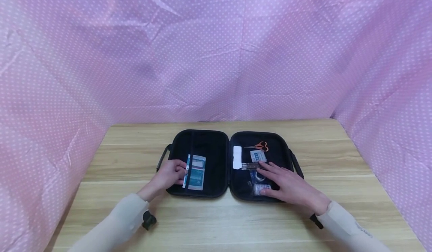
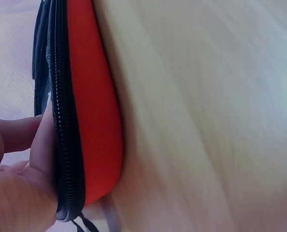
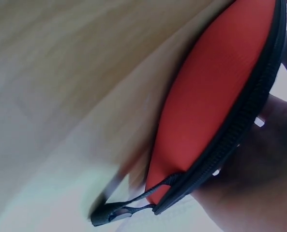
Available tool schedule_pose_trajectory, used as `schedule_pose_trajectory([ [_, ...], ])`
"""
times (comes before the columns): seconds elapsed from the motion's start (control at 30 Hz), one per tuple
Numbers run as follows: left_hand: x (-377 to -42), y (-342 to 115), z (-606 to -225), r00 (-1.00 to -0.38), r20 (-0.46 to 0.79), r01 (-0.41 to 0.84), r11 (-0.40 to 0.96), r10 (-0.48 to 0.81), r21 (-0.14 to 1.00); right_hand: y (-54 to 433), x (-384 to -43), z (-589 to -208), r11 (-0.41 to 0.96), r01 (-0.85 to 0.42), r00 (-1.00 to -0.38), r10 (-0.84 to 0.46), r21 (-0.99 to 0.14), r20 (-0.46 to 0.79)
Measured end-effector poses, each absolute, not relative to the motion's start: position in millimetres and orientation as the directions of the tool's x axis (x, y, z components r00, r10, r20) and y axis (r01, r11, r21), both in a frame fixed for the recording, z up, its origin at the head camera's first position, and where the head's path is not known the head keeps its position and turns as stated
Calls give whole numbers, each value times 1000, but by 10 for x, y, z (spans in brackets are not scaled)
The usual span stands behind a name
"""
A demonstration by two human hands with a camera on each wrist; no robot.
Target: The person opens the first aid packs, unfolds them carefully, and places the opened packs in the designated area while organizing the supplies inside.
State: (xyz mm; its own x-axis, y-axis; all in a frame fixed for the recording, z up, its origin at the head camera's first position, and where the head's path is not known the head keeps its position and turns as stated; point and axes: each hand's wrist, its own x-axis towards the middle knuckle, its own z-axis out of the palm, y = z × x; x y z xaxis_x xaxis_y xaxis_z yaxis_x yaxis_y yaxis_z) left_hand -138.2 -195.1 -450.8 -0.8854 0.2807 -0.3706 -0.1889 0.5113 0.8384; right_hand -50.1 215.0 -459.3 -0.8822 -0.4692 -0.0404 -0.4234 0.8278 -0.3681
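Note:
A zip case lies open flat on the table, its black lining (image 1: 216, 147) up and its red shell (image 2: 97, 111) showing in the left wrist view. In the left half, flat green-and-white packets (image 1: 197, 177) sit under an elastic strap (image 1: 191, 162). My left hand (image 1: 170, 174) reaches over the side rim with curled fingers and pinches the packets' left edge. My right hand (image 1: 287, 180) rests over the right half, fingers spread and fairly straight, fingertips on a wrapped bandage roll (image 1: 260, 189) and beside slim wrapped sticks (image 1: 249, 166).
Orange-handled scissors (image 1: 261, 146), a white folded strip (image 1: 237, 157), a small printed packet (image 1: 258, 156) and a blue bagged item (image 1: 255, 176) lie in the right half. Handles (image 1: 296, 164) stick out at the case's sides. A pink dotted cloth (image 1: 216, 57) hangs behind the wooden table (image 1: 216, 225).

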Motion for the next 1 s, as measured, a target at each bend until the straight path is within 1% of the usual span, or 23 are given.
schedule_pose_trajectory([
  [0.13,-1363,-1888,-4550,-869,-390,-233,444,303,865,2207,-492,-4574,836,-397,-892,-448,-379,-53],
  [0.47,-1334,-1805,-4595,-840,-448,-315,399,306,861,2254,-482,-4571,840,-373,-898,-433,-393,-74],
  [0.6,-1334,-1789,-4563,-844,-450,-298,440,294,847,2256,-482,-4574,843,-369,-900,-430,-392,-77],
  [0.8,-1341,-1775,-4504,-851,-434,-241,514,296,824,2255,-482,-4571,845,-364,-900,-427,-392,-84],
  [1.0,-1325,-1798,-4511,-844,-461,-278,511,274,813,2254,-481,-4568,842,-370,-899,-431,-392,-77],
])
